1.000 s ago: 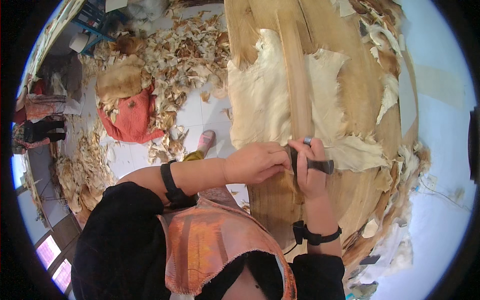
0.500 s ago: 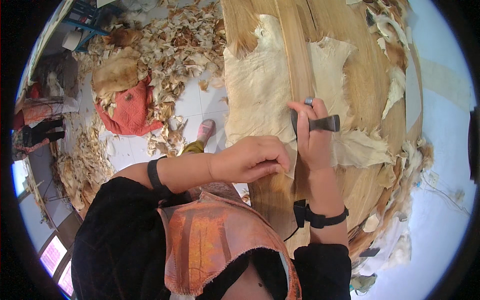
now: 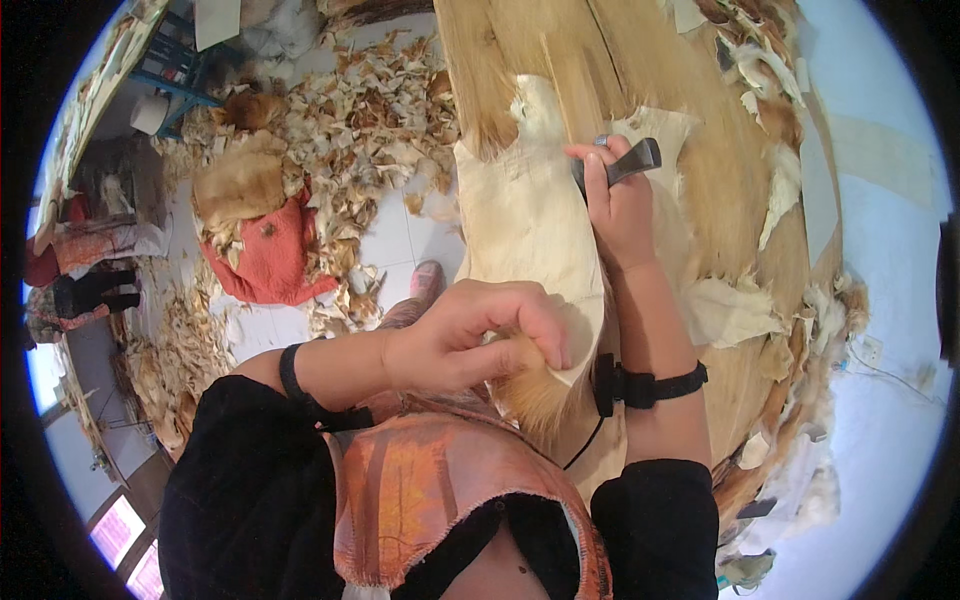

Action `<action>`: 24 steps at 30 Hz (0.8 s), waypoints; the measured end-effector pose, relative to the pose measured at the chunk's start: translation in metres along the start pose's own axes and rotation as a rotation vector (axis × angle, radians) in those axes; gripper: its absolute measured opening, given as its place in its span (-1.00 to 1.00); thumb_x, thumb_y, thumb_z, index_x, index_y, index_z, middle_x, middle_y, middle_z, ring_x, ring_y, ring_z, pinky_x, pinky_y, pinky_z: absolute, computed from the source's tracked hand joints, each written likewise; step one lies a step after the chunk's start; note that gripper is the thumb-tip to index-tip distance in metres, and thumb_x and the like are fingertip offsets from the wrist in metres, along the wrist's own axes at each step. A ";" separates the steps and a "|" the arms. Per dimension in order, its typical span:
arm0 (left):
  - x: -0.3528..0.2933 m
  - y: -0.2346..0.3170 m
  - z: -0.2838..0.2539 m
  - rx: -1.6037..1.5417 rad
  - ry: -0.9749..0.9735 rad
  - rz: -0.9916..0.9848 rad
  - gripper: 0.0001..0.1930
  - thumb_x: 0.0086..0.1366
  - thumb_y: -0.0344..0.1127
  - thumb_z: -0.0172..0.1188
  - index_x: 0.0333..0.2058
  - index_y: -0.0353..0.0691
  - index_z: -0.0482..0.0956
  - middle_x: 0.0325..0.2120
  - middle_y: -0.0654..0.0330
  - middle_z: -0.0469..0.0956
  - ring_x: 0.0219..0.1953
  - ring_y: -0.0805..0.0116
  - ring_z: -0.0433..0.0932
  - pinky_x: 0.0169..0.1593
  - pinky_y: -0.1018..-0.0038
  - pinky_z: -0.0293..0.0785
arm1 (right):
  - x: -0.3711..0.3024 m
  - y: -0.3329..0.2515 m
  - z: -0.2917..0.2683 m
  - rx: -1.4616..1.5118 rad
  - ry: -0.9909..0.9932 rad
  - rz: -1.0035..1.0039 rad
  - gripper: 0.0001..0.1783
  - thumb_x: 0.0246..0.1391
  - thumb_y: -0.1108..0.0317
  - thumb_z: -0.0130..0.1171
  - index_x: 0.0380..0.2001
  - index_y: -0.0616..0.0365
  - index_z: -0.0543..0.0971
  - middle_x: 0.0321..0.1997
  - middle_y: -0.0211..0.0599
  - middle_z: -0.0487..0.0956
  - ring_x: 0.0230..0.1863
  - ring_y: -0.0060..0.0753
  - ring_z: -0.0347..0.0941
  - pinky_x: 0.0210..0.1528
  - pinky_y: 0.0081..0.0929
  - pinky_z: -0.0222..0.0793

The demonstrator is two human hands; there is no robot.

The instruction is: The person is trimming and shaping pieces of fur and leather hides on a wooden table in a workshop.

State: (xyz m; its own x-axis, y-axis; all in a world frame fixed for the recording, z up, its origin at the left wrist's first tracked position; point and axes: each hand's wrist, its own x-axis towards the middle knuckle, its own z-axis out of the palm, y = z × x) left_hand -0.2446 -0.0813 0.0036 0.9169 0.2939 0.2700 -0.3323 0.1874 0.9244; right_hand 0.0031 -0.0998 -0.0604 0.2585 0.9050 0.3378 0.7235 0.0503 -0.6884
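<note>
A pale pelt (image 3: 525,215), skin side up, lies on the wooden work surface (image 3: 545,30) in front of me. My left hand (image 3: 480,330) is closed on its near edge, pinching it between thumb and fingers and lifting it. Golden-brown fur (image 3: 535,395) hangs out below that grip. My right hand (image 3: 625,215) is wrapped round a knife with a dark metal handle (image 3: 638,158), at the pelt's right edge. The knife's blade is mostly hidden by the fingers and pelt.
Another pale skin piece (image 3: 735,310) lies right of my right forearm. Fur scraps (image 3: 785,190) line the table's right side by the pale blue wall (image 3: 885,300). Cut scraps (image 3: 370,110) cover the floor at left, around a red cloth (image 3: 265,260) and a brown pelt (image 3: 240,185).
My right hand with the knife has moved away from me along the pelt. My left hand has raised the near edge and turned it, showing the fur beneath. The whole view has shifted slightly.
</note>
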 end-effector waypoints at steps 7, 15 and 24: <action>0.028 0.055 -0.063 -0.228 -0.196 0.057 -0.89 0.44 -0.39 0.19 -0.22 -0.32 0.61 -0.26 0.05 0.65 -0.15 0.17 0.63 -0.06 0.34 0.52 | 0.069 0.019 0.022 -0.013 0.059 -0.053 -0.71 0.36 0.25 0.00 -0.19 0.13 0.68 -0.19 0.01 0.58 -0.10 0.16 0.51 -0.01 -0.09 0.43; 0.076 0.089 -0.204 -0.617 -0.074 0.184 -0.66 0.40 -0.07 0.25 -0.04 -0.19 0.59 -0.18 0.19 0.64 0.00 0.23 0.57 -0.04 0.30 0.50 | 0.095 0.009 0.023 0.003 -0.015 0.149 -0.73 0.34 0.27 0.01 -0.17 0.10 0.68 -0.22 0.00 0.52 -0.11 0.11 0.49 -0.06 -0.09 0.42; 0.162 0.118 -0.301 -0.417 0.481 0.090 -0.48 0.50 0.03 0.03 0.22 -0.23 0.42 0.19 0.08 0.50 0.22 0.11 0.47 0.30 0.10 0.40 | 0.093 0.001 0.020 0.135 -0.015 0.316 -0.72 0.35 0.18 0.07 -0.22 0.19 0.55 -0.26 0.05 0.55 -0.14 0.20 0.50 -0.10 -0.06 0.43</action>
State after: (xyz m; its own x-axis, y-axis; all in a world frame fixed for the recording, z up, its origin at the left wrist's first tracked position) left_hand -0.2017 0.2703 0.0757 0.7122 0.6946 0.1014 -0.5504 0.4629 0.6949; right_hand 0.0152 -0.0077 -0.0423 0.4458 0.8911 0.0854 0.5176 -0.1787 -0.8368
